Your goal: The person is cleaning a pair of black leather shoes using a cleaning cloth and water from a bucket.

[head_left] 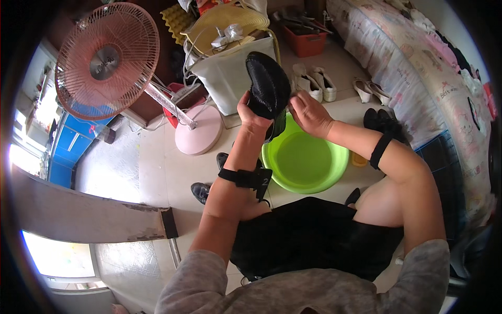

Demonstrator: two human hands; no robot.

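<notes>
A black shoe (268,84) is raised in front of me, its rounded end pointing up and away. My left hand (253,114) grips it from below and the left, thumb along its side. At the shoe's right edge is my right hand (310,114), fingers curled together; whether they hold something small or pinch the shoe I cannot tell. Below both hands a bright green plastic basin (306,161) rests on the tiled floor, with what looks like water in it. The shoe's lower end partly covers the basin's upper left rim.
A pink pedestal fan (198,133) stands at left. Behind the shoe is a white storage bin (219,78) topped by a yellow straw hat (225,25). White shoes (313,84), black shoes (378,119) and a red crate (304,43) line the floor beside a covered bed (411,66).
</notes>
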